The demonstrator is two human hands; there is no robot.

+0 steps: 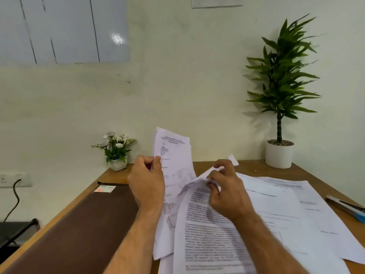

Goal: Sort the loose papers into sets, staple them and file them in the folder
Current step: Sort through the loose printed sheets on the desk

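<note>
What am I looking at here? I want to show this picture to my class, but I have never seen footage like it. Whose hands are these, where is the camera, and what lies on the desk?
No machine here: a person wears a camera on the head, looking forward and down, so you see their own arms. The left hand pinches one raised sheet. The right hand pinches the corner of a text page. More papers lie spread on the desk. A brown folder lies to the left, a pen at the right edge. Two potted plants, a small one and a tall one, stand at the back.
</note>
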